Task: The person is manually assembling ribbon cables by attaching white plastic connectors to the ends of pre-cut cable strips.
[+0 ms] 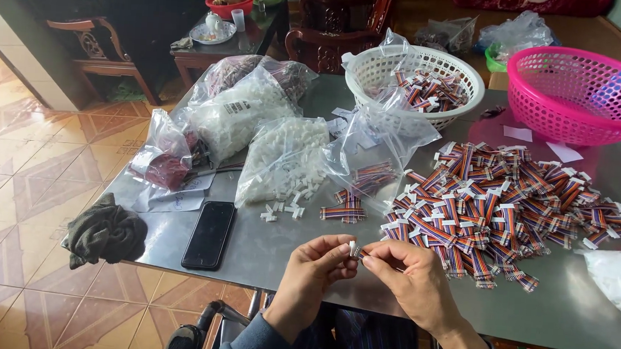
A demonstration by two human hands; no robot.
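**Small white connector pinched over the metal table**

We see the grey metal table (263, 243) carrying a broad heap of striped ribbon cables (509, 208). Our left hand (315, 268) and right hand (408, 277) meet at its near edge, fingertips together grasping a white connector (353, 249).

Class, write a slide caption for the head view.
Both hands pinch a small white connector beside a pile of rainbow ribbon cables.
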